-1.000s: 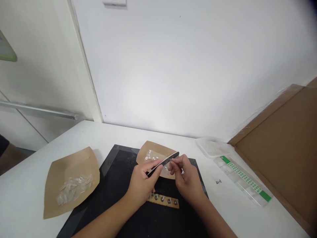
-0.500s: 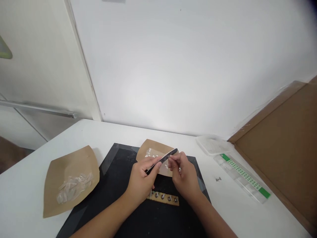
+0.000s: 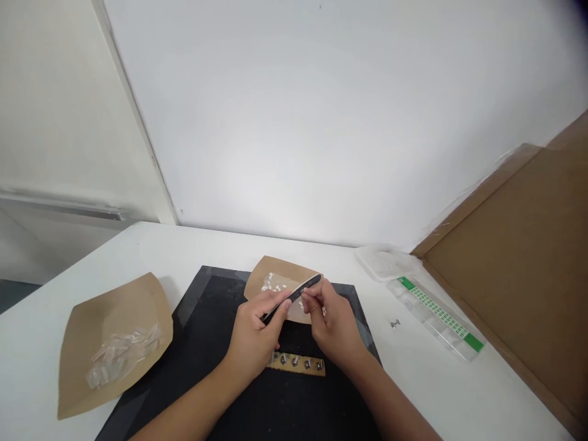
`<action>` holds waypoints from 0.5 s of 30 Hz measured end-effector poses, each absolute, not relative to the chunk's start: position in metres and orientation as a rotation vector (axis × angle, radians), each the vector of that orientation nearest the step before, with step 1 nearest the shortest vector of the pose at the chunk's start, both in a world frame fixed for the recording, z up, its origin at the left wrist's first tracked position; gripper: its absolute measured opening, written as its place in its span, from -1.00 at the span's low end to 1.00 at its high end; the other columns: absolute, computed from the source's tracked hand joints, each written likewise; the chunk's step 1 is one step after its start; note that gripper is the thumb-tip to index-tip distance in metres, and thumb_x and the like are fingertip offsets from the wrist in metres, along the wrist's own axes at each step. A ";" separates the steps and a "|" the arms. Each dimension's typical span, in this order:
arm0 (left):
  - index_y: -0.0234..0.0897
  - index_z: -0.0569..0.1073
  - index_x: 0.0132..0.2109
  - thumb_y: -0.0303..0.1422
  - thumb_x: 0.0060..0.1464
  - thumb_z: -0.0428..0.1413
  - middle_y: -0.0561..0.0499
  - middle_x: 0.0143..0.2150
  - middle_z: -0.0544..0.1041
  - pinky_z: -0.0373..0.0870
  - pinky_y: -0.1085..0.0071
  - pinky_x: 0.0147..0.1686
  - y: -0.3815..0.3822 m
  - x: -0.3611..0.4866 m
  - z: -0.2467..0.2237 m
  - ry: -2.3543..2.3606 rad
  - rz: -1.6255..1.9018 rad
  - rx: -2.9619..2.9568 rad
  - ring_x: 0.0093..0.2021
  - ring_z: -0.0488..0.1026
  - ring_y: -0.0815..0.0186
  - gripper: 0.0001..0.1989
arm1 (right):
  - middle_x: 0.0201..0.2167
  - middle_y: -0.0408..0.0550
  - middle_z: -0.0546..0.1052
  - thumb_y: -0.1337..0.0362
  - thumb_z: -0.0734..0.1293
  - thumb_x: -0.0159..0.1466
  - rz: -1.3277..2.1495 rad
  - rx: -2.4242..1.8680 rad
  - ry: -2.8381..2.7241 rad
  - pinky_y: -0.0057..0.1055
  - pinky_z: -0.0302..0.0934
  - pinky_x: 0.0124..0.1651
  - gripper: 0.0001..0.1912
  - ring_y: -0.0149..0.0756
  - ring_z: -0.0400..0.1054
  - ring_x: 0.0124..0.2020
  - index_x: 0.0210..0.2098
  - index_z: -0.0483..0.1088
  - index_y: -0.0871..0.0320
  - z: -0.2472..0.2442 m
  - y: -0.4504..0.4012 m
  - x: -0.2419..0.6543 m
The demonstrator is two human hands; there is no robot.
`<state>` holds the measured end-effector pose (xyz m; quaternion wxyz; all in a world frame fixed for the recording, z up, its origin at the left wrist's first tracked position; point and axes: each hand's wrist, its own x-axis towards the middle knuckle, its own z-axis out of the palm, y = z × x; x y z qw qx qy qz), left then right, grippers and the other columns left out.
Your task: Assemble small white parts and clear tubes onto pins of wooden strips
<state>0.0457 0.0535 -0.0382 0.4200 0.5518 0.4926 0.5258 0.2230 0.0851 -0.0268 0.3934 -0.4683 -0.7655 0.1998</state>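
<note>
My left hand [image 3: 257,318] is closed around a slim black nail file [image 3: 298,292], which slants up to the right with a pale edge showing. My right hand [image 3: 334,315] is pinched close against the file's upper part; whatever its fingertips hold is too small to make out. Just below my hands lies a gold-coloured strip [image 3: 301,365] with several small metal holders on it, its left end partly hidden by my left hand. Behind my hands, a brown paper tray [image 3: 261,269] carries small white pieces, partly covered by the hands and file.
A larger brown paper tray [image 3: 76,331] with clear plastic pieces stands at left. A black mat [image 3: 206,318] lies under my hands on the white table [image 3: 160,248]. To the right are a small metal piece [image 3: 395,323], a clear case with green label [image 3: 438,315] and cardboard [image 3: 519,263].
The view has shifted slightly, so everything sits a little further left. Both hands keep nearly the same hold, with the file still slanting between them.
</note>
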 end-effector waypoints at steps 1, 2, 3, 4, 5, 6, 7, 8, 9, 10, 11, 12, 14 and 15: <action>-0.27 0.66 0.12 -0.14 0.29 0.18 -0.11 -0.04 0.64 0.41 0.60 -0.73 0.053 0.046 -0.039 1.225 1.315 1.386 -0.63 0.43 0.52 -0.60 | -0.42 -0.19 0.51 0.24 0.20 0.51 0.494 -1.207 -1.914 -0.41 0.20 -0.31 -0.84 -0.30 0.46 -0.43 -0.25 0.27 0.04 -0.026 0.085 0.224; -0.27 0.66 0.12 -0.14 0.29 0.18 -0.10 -0.04 0.64 0.41 0.60 -0.74 0.052 0.046 -0.039 1.219 1.317 1.389 -0.64 0.43 0.53 -0.60 | -0.42 -0.19 0.51 0.23 0.20 0.51 0.474 -1.226 -1.881 -0.41 0.21 -0.31 -0.85 -0.29 0.46 -0.42 -0.24 0.27 0.05 -0.026 0.084 0.224; -0.27 0.67 0.11 -0.14 0.29 0.18 -0.10 -0.06 0.64 0.40 0.60 -0.74 0.052 0.046 -0.038 1.221 1.327 1.393 -0.65 0.42 0.54 -0.61 | -0.42 -0.19 0.51 0.22 0.21 0.51 0.455 -1.238 -1.850 -0.41 0.21 -0.30 -0.86 -0.29 0.47 -0.41 -0.23 0.26 0.05 -0.026 0.085 0.225; -0.27 0.67 0.10 -0.15 0.29 0.18 -0.09 -0.07 0.64 0.40 0.60 -0.74 0.051 0.046 -0.038 1.227 1.340 1.397 -0.67 0.40 0.55 -0.61 | -0.41 -0.19 0.51 0.22 0.21 0.50 0.443 -1.239 -1.832 -0.41 0.21 -0.30 -0.86 -0.28 0.47 -0.40 -0.22 0.26 0.05 -0.025 0.085 0.225; -0.27 0.67 0.09 -0.15 0.29 0.19 -0.09 -0.07 0.64 0.41 0.60 -0.73 0.051 0.045 -0.037 1.234 1.352 1.403 -0.67 0.39 0.56 -0.62 | -0.41 -0.18 0.51 0.22 0.21 0.50 0.446 -1.229 -1.841 -0.41 0.21 -0.30 -0.86 -0.28 0.47 -0.40 -0.22 0.25 0.05 -0.025 0.085 0.225; -0.27 0.68 0.08 -0.16 0.29 0.19 -0.09 -0.07 0.64 0.42 0.60 -0.73 0.051 0.045 -0.037 1.241 1.360 1.407 -0.68 0.38 0.57 -0.63 | -0.41 -0.18 0.51 0.23 0.21 0.50 0.461 -1.211 -1.871 -0.41 0.21 -0.30 -0.86 -0.28 0.47 -0.41 -0.23 0.25 0.05 -0.025 0.085 0.224; -0.27 0.68 0.08 -0.16 0.28 0.19 -0.09 -0.07 0.64 0.42 0.60 -0.72 0.051 0.045 -0.037 1.244 1.364 1.410 -0.68 0.38 0.57 -0.63 | -0.42 -0.19 0.51 0.25 0.20 0.50 0.481 -1.192 -1.913 -0.42 0.20 -0.31 -0.86 -0.28 0.47 -0.42 -0.24 0.25 0.05 -0.026 0.085 0.224; -0.27 0.68 0.08 -0.16 0.28 0.19 -0.09 -0.07 0.64 0.42 0.61 -0.73 0.051 0.045 -0.036 1.242 1.364 1.412 -0.67 0.38 0.56 -0.63 | -0.43 -0.19 0.51 0.26 0.20 0.50 0.498 -1.179 -1.951 -0.42 0.19 -0.33 -0.86 -0.29 0.47 -0.43 -0.24 0.26 0.05 -0.026 0.085 0.224; -0.27 0.68 0.07 -0.16 0.28 0.19 -0.09 -0.08 0.64 0.42 0.61 -0.73 0.052 0.045 -0.037 1.237 1.360 1.413 -0.67 0.39 0.56 -0.64 | -0.43 -0.19 0.51 0.27 0.20 0.49 0.504 -1.176 -1.973 -0.42 0.18 -0.34 -0.86 -0.29 0.46 -0.44 -0.24 0.26 0.05 -0.026 0.086 0.224; -0.27 0.68 0.07 -0.16 0.28 0.19 -0.09 -0.09 0.64 0.41 0.61 -0.73 0.052 0.045 -0.037 1.232 1.359 1.412 -0.66 0.39 0.55 -0.64 | -0.44 -0.19 0.51 0.28 0.20 0.49 0.497 -1.185 -1.976 -0.42 0.17 -0.34 -0.86 -0.28 0.46 -0.44 -0.25 0.26 0.05 -0.026 0.086 0.224; -0.27 0.68 0.07 -0.16 0.28 0.19 -0.08 -0.11 0.64 0.40 0.61 -0.74 0.053 0.045 -0.037 1.229 1.361 1.411 -0.66 0.39 0.55 -0.64 | -0.43 -0.18 0.51 0.27 0.20 0.49 0.479 -1.199 -1.962 -0.42 0.17 -0.34 -0.86 -0.28 0.46 -0.44 -0.25 0.26 0.05 -0.026 0.086 0.223; -0.28 0.68 0.07 -0.16 0.28 0.19 -0.08 -0.13 0.63 0.41 0.61 -0.74 0.053 0.045 -0.038 1.228 1.366 1.410 -0.67 0.38 0.55 -0.64 | -0.43 -0.18 0.52 0.26 0.20 0.49 0.460 -1.213 -1.940 -0.41 0.18 -0.34 -0.85 -0.27 0.46 -0.44 -0.26 0.25 0.05 -0.025 0.086 0.223; -0.28 0.68 0.07 -0.17 0.28 0.19 -0.07 -0.14 0.64 0.42 0.60 -0.73 0.053 0.044 -0.038 1.236 1.380 1.418 -0.67 0.38 0.55 -0.64 | -0.42 -0.17 0.52 0.25 0.19 0.50 0.451 -1.221 -1.926 -0.41 0.18 -0.33 -0.83 -0.27 0.46 -0.43 -0.27 0.24 0.04 -0.024 0.086 0.222; -0.28 0.68 0.07 -0.18 0.28 0.19 -0.08 -0.13 0.64 0.43 0.60 -0.73 0.053 0.044 -0.038 1.239 1.385 1.428 -0.67 0.38 0.55 -0.64 | -0.43 -0.17 0.52 0.25 0.19 0.50 0.462 -1.210 -1.945 -0.41 0.18 -0.33 -0.83 -0.27 0.46 -0.44 -0.27 0.24 0.04 -0.024 0.086 0.222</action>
